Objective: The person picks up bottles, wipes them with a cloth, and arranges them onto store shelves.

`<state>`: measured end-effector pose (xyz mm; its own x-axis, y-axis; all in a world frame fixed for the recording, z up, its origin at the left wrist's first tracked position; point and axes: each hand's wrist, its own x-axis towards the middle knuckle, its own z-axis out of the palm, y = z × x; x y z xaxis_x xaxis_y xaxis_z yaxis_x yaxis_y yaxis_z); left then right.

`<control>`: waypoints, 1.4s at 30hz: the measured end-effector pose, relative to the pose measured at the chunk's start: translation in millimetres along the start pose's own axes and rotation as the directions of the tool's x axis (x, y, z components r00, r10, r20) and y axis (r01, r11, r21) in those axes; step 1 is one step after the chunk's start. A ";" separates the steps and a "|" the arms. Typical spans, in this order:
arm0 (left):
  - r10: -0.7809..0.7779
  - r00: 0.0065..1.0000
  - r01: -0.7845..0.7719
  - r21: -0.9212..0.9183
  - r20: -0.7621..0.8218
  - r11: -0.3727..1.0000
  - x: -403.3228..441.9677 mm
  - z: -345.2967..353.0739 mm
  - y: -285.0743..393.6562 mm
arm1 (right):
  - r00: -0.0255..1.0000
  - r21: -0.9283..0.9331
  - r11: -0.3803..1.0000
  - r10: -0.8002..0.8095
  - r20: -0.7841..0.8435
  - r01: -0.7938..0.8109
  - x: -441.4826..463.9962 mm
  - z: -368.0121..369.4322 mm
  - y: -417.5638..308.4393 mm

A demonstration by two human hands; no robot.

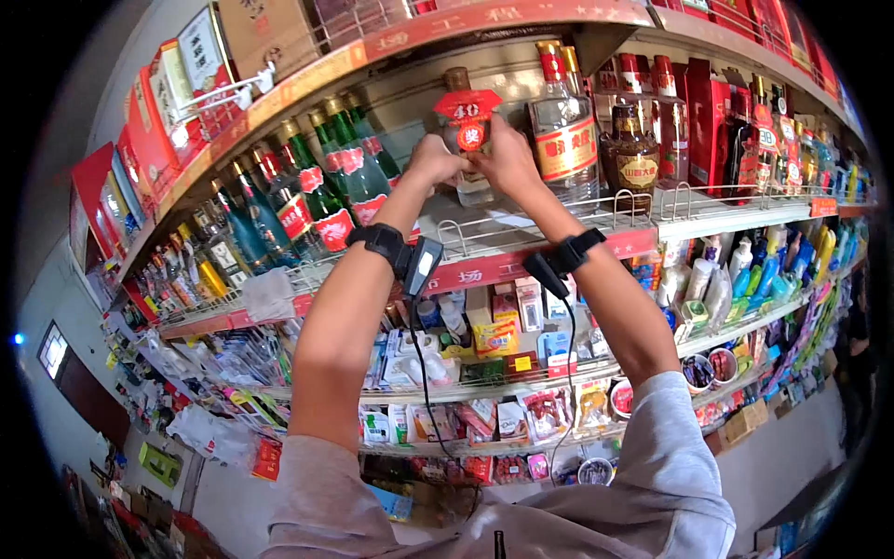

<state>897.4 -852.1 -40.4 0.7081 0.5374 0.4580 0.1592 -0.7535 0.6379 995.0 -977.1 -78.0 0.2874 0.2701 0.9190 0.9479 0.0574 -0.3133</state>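
Both my hands are raised to the bottle shelf, at a clear bottle [475, 192] with a red tag [468, 110] marked 40 at its neck. My left hand [438, 160] closes on the bottle's left side, and my right hand [506, 156] closes on its right side, with the fingertips nearly meeting in front. Part of the bottle is hidden behind the fingers. Just right of my right hand stands a large clear bottle [565, 140] with a red and gold label. Green bottles [349, 163] with red labels lean to the left of my hands.
A wire rail [521, 219] runs along the front edge of this shelf. A brown bottle [634, 158] stands farther right. Boxes [265, 35] fill the shelf above. Lower shelves hold small packets [495, 337] and toiletries. A white cloth [268, 296] hangs on the rail at left.
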 end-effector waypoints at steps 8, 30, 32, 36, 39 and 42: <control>0.196 0.975 -0.198 -0.009 -0.105 0.980 -57.6 -33.8 42.8 | 0.984 0.082 0.988 -0.123 -0.126 0.134 -11.4 -63.4 -57.0; 0.729 0.684 -0.687 0.343 0.010 0.640 -293.4 -115.3 30.7 | 0.886 0.317 0.944 -0.220 0.409 0.088 -114.6 -134.2 -205.9; 0.591 0.806 -0.534 0.459 0.023 0.710 -344.5 -109.3 -3.5 | 0.824 0.251 0.968 -0.129 0.551 -0.017 -161.9 -119.8 -220.8; 0.223 0.969 -0.233 0.084 0.108 0.969 -429.2 -56.1 -94.6 | 0.647 0.288 0.929 -0.073 0.759 -0.233 -286.8 -58.1 -189.9; -0.299 0.917 0.288 0.078 0.264 0.954 -504.9 -5.2 -161.5 | 0.288 0.095 0.904 0.032 0.957 -0.418 -375.9 -15.8 -187.4; -0.383 0.902 0.407 -0.099 0.198 0.908 -610.7 81.9 -278.4 | -0.051 -0.161 0.905 0.153 0.987 -0.393 -532.6 45.2 -155.1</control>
<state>477.0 -1001.6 -548.5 0.7143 0.6983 0.0460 0.3650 -0.4278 0.8269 688.7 -1086.4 -529.6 -0.0050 0.9434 -0.3315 0.7673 -0.2090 -0.6063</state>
